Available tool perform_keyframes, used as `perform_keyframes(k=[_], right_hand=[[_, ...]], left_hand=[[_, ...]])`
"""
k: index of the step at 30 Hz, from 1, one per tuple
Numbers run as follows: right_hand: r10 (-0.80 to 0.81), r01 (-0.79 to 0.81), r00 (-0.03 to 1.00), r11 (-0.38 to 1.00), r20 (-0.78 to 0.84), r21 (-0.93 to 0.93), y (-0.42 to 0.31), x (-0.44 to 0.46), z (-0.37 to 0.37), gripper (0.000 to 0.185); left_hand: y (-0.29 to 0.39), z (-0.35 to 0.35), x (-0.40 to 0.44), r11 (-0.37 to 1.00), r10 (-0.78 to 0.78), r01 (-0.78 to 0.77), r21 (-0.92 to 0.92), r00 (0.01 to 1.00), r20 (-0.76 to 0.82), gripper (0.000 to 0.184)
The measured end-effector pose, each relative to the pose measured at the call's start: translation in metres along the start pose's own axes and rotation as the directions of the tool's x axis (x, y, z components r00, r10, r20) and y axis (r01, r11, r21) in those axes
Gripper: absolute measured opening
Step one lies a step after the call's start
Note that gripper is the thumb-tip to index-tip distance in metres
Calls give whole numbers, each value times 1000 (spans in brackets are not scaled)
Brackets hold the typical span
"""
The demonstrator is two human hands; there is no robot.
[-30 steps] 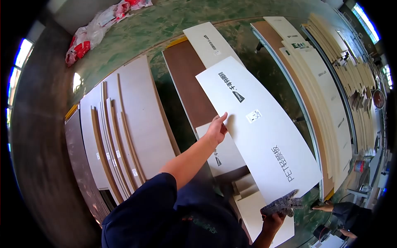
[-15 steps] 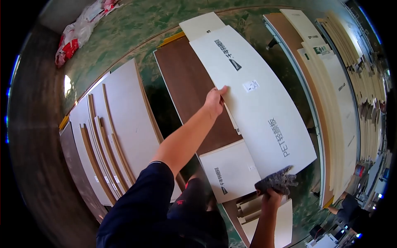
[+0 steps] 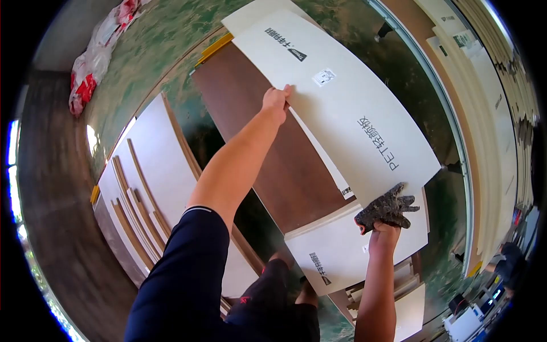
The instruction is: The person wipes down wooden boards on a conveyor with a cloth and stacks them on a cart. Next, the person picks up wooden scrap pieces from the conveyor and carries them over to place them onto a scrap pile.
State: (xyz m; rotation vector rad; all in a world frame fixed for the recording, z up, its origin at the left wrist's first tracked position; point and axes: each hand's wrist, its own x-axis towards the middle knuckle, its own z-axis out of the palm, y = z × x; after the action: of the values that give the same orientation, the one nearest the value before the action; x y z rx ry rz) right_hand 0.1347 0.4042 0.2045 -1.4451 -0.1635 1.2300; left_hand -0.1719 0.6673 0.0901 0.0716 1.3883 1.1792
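A long white panel [image 3: 342, 97] with printed lettering and a small label lies slanting over a stack of boards. My left hand [image 3: 277, 101] is closed on its near long edge, thumb on top. Beside the panel's lower end, my right hand [image 3: 386, 229] is closed around a dark grey work glove [image 3: 387, 210] with a red-edged cuff. The glove hides most of its fingers, and I cannot tell whether they touch the panel. Below the panel are a brown board [image 3: 302, 182] and a smaller white board [image 3: 325, 256] with a printed logo.
To the left, a pale board [image 3: 154, 137] carries several narrow strips. Stacked boards [image 3: 473, 114] stand on a metal-edged rack at right. Plastic wrapping [image 3: 94, 71] lies on the green floor. Another person [image 3: 507, 262] is at the far right, near equipment.
The panel has shifted and turned slightly over the stack, uncovering more of the boards near its lower end. Both hands moved with it, and my view has shifted.
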Motion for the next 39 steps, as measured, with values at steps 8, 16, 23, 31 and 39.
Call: perform_keyframes(k=[8, 16, 23, 31, 39], right_hand=[[-10, -1, 996, 992, -87, -129, 46, 43, 15, 67], [136, -161, 983, 963, -124, -216, 73, 7, 26, 61], [301, -314, 949, 922, -91, -225, 166, -79, 55, 41], [434, -453, 891, 850, -132, -267, 233, -87, 63, 47], [424, -446, 895, 869, -141, -214, 275, -82, 54, 47]], left_hand=[[12, 0, 39, 999, 26, -28, 27, 998, 60, 24], [15, -81, 18, 996, 73, -74, -52, 997, -11, 29], [55, -243, -19, 992, 123, -120, 23, 971, -206, 30], [41, -287, -17, 979, 149, -110, 169, 960, -237, 30], [4, -298, 30, 986, 121, -101, 134, 981, -152, 29]])
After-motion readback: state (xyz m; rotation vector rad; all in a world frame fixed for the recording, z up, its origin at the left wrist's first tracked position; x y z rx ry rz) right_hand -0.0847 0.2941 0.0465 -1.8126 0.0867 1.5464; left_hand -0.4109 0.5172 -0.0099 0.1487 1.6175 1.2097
